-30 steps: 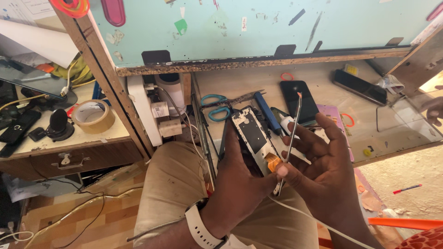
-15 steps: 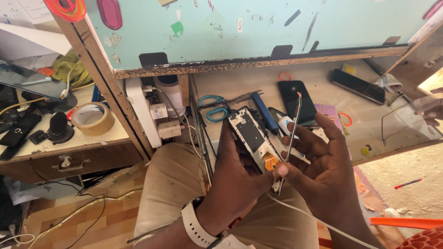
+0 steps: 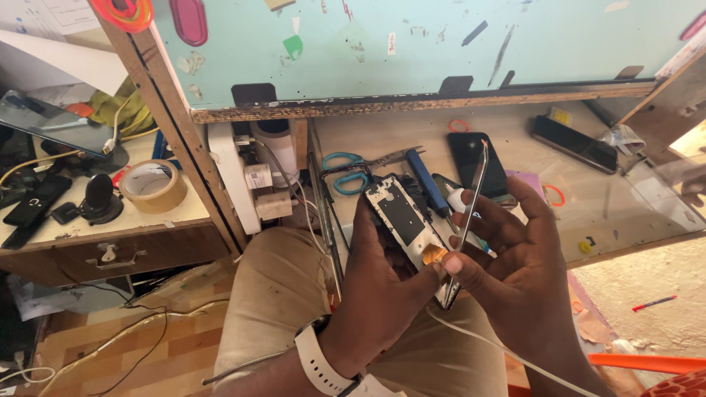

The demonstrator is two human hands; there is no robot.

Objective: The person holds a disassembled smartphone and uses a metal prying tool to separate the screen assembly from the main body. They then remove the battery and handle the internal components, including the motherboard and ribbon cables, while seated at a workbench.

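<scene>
At frame centre, the left hand is gripping an opened phone while the right hand is pinching tweezers; a slip could be tearing its orange flex.

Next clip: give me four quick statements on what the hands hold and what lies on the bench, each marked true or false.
1. The left hand holds an opened phone with its inner frame exposed. True.
2. The right hand holds a red screwdriver. False: it holds slim metal tweezers.
3. Blue-handled scissors lie on the bench. True.
4. The roll of brown tape sits on the person's lap. False: it sits on the wooden side table.
</scene>
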